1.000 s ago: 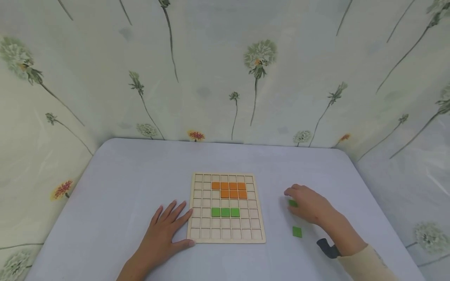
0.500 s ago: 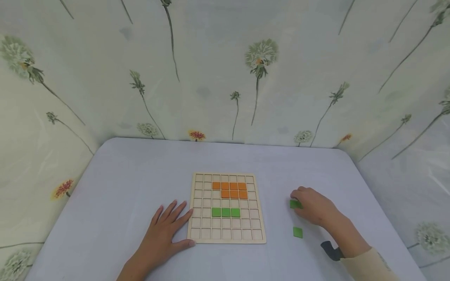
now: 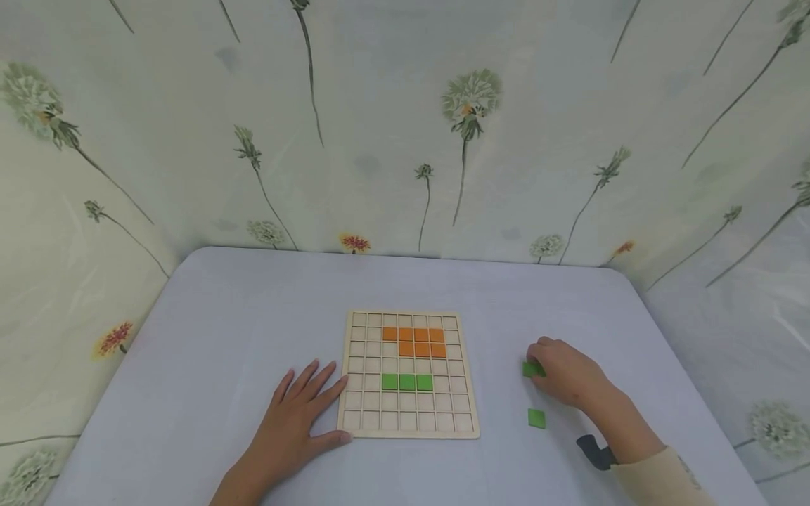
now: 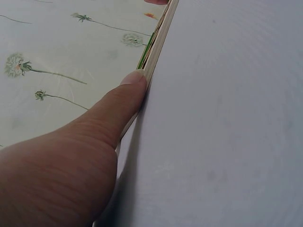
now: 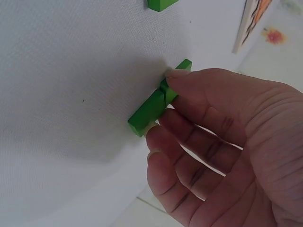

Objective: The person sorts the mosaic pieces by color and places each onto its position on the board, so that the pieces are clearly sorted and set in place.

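Note:
My left hand (image 3: 291, 422) lies with fingers spread at the left edge of a square wooden grid board (image 3: 408, 436); its thumb touches the near left corner. Three green tiles (image 3: 407, 382) sit in a row of the board, below two rows of orange tiles (image 3: 414, 334). Right of the board, my right hand (image 3: 569, 372) pinches a small square green tile (image 5: 184, 65) between thumb and fingers. A second green tile (image 5: 147, 113) stands end to end with it in the right wrist view, the other fingertips at its underside.
Nearer me on the white table (image 3: 266, 295) lies another loose green tile (image 3: 536, 419). A dark curved piece (image 3: 596, 452) shows beneath my right wrist. Flower-patterned cloth (image 3: 367, 140) hangs behind the table and at both sides.
My right hand has shifted slightly right and towards me, and its fingers have closed in on the green tile. The left hand and the board stay in place.

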`<state>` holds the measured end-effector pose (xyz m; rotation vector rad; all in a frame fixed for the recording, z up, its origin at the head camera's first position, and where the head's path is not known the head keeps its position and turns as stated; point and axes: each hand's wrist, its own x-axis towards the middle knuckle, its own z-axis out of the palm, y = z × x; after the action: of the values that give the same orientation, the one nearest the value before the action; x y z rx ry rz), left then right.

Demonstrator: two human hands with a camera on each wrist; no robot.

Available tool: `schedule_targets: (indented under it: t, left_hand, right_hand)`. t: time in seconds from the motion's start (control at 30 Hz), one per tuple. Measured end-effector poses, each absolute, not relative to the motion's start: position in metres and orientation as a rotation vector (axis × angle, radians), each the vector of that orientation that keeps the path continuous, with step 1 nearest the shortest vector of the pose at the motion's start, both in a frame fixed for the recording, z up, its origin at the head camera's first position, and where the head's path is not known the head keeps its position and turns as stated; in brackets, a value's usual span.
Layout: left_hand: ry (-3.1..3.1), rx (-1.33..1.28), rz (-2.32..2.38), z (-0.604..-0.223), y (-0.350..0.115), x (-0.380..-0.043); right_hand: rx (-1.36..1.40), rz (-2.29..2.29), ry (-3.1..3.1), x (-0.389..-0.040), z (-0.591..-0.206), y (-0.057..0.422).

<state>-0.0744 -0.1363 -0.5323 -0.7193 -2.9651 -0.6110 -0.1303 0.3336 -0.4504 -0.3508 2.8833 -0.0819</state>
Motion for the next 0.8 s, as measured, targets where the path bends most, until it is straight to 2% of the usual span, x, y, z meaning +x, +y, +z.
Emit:
schedule_targets:
  t: [0.8]
  left_hand:
    - [-3.004, -0.696, -0.612, -0.5291, -0.1346, -0.0747]
  right_hand:
    - [-0.248, -0.109, 2.844, -0.1326, -0.4481, 0.3305]
